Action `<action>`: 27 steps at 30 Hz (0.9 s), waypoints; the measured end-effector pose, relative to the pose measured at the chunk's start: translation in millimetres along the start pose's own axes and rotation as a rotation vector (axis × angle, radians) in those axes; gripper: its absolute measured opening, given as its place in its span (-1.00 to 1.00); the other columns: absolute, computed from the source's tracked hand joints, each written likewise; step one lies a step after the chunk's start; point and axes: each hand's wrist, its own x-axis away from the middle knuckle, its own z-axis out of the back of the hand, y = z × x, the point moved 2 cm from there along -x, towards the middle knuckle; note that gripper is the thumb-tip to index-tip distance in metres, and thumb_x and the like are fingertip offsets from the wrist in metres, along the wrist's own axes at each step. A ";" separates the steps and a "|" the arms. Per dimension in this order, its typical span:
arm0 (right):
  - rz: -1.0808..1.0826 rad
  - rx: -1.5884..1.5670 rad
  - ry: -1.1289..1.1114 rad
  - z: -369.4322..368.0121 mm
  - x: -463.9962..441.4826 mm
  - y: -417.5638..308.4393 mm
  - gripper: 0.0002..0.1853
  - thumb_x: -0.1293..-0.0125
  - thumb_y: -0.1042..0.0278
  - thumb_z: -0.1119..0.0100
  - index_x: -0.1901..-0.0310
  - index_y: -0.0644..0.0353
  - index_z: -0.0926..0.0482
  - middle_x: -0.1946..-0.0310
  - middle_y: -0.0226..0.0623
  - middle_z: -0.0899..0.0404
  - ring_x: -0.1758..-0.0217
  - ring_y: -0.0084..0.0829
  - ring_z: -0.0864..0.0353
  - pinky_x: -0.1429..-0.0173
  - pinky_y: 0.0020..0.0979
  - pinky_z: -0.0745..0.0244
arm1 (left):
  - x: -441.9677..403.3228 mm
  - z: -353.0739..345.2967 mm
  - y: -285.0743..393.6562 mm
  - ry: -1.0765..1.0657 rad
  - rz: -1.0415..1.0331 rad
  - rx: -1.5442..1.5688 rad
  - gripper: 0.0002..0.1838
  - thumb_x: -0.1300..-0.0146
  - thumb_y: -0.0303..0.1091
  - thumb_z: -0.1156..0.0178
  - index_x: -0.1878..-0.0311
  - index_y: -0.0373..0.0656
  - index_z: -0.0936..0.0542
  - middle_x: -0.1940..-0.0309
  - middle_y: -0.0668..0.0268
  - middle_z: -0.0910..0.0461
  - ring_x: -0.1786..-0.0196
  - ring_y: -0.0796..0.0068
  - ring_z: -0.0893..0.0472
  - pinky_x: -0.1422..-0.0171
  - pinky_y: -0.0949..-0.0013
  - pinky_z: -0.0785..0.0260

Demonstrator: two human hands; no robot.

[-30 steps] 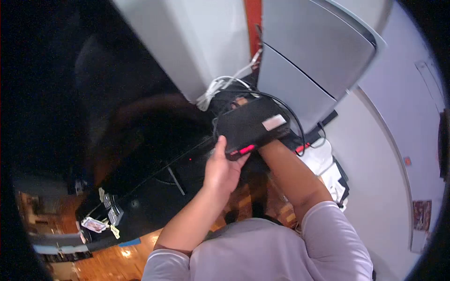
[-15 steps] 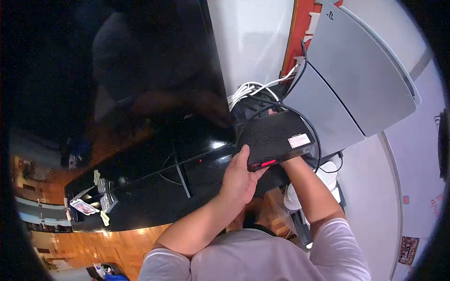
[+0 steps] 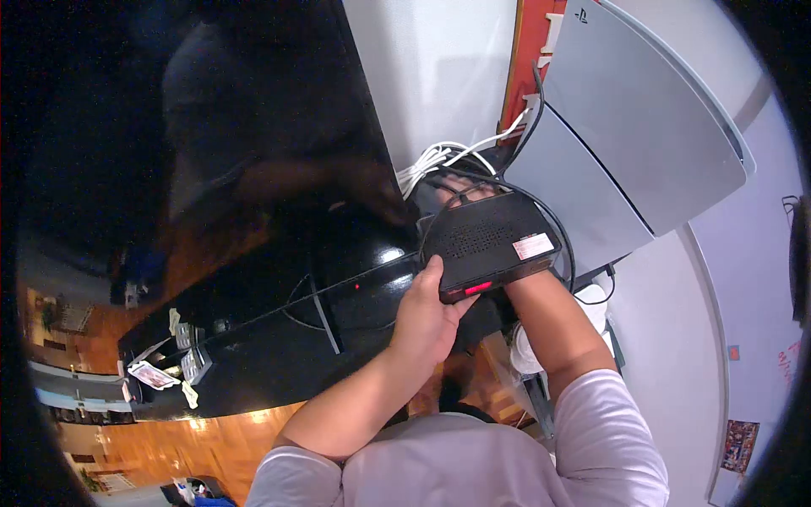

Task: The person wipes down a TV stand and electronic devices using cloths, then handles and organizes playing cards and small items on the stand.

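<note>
My left hand [image 3: 424, 311] grips a black set-top box [image 3: 473, 245] by its front left corner, thumb on top and fingers beneath. The box has a vented top, a white label and a lit red display on its front edge. My right forearm passes under the box, and my right hand [image 3: 467, 189] shows behind its rear edge, fingers bent among black cables [image 3: 541, 207]. What those fingers pinch is partly hidden by the box and cables. A bundle of white cables [image 3: 428, 166] lies just beyond.
A large grey-white game console [image 3: 625, 127] stands upright at the right. A black television screen [image 3: 253, 110] rises at the left above a glossy black cabinet [image 3: 262, 367]. Remotes [image 3: 196, 363] and papers sit at its far left. A whiteboard [image 3: 752, 279] is at the far right.
My right hand has come further out behind the box's rear edge, so more of its fingers show by the cables. The box has shifted slightly left in view, still in my left hand.
</note>
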 end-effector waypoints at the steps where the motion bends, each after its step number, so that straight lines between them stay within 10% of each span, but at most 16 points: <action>1: -0.010 -0.001 0.004 1.0 0.8 2.9 -0.45 -0.24 0.02 0.09 -0.18 0.18 -0.31 -0.22 -0.06 -0.28 -0.30 -0.12 -0.22 -0.33 -0.12 -0.10 | 0.2 -0.7 0.7 -0.017 0.005 0.003 -0.62 -0.36 -0.14 0.06 -0.10 -0.20 -0.38 -0.04 0.21 -0.47 -0.11 0.26 -0.45 -0.24 0.05 -0.27; 22: 0.209 -0.187 0.021 21.6 55.8 -43.2 -0.56 -0.24 0.11 0.10 -0.10 0.14 -0.39 -0.13 -0.07 -0.38 -0.23 -0.16 -0.32 -0.23 -0.11 -0.25 | -4.6 1.9 -1.5 0.022 0.003 0.024 -0.64 -0.37 -0.19 0.09 -0.09 -0.23 -0.39 -0.04 0.17 -0.47 -0.09 0.25 -0.46 -0.22 0.05 -0.31; 24: 0.182 0.350 0.090 -22.9 33.5 -22.7 -0.58 -0.27 0.10 0.14 -0.05 0.15 -0.41 -0.06 -0.09 -0.42 -0.19 -0.20 -0.35 -0.22 -0.15 -0.26 | -1.9 -1.2 -0.4 0.011 0.002 0.023 -0.64 -0.38 -0.19 0.09 -0.10 -0.23 -0.38 -0.05 0.17 -0.47 -0.09 0.25 -0.46 -0.23 0.05 -0.30; 27: 0.057 0.337 0.251 -19.6 10.1 -1.5 -0.57 -0.29 0.08 0.19 -0.05 0.20 -0.41 0.00 -0.09 -0.44 -0.12 -0.19 -0.40 -0.19 -0.13 -0.29 | 1.6 -1.1 -0.1 0.114 0.032 -0.004 -0.64 -0.38 -0.20 0.10 -0.09 -0.23 -0.39 -0.05 0.18 -0.47 -0.09 0.24 -0.46 -0.24 0.04 -0.28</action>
